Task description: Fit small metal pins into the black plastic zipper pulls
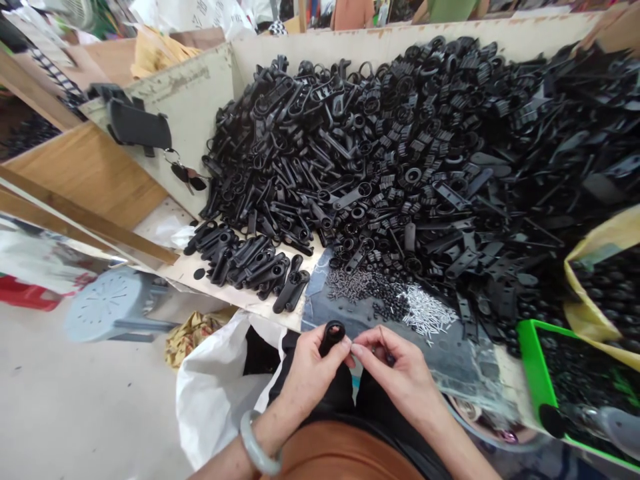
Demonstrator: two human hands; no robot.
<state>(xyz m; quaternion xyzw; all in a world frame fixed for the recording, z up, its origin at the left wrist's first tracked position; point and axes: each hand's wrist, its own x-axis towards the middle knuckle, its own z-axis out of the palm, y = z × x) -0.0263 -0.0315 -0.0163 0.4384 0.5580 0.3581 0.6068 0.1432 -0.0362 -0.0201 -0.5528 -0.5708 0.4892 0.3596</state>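
My left hand (311,365) is closed around a black plastic part with a round, ring-like end (331,335), held upright above my lap. The rest of the part is hidden by the fingers. Close beside it, my right hand (396,363) pinches with thumb and forefinger, its tips meeting the left thumb. Something small and dark shows under its curled fingers, too small to name. Just beyond the hands lie silver metal pins (427,312), small black pieces (391,304) and tiny brownish-grey pieces (347,285) on a clear plastic sheet (345,316).
A large heap of black plastic parts (370,133) fills the wooden-walled bench. Similar long parts (250,263) lie grouped at the left front edge. To the right are a green tray (534,360) and a yellow bag (580,267). A white sack (205,393) hangs below left, near a blue stool (107,303).
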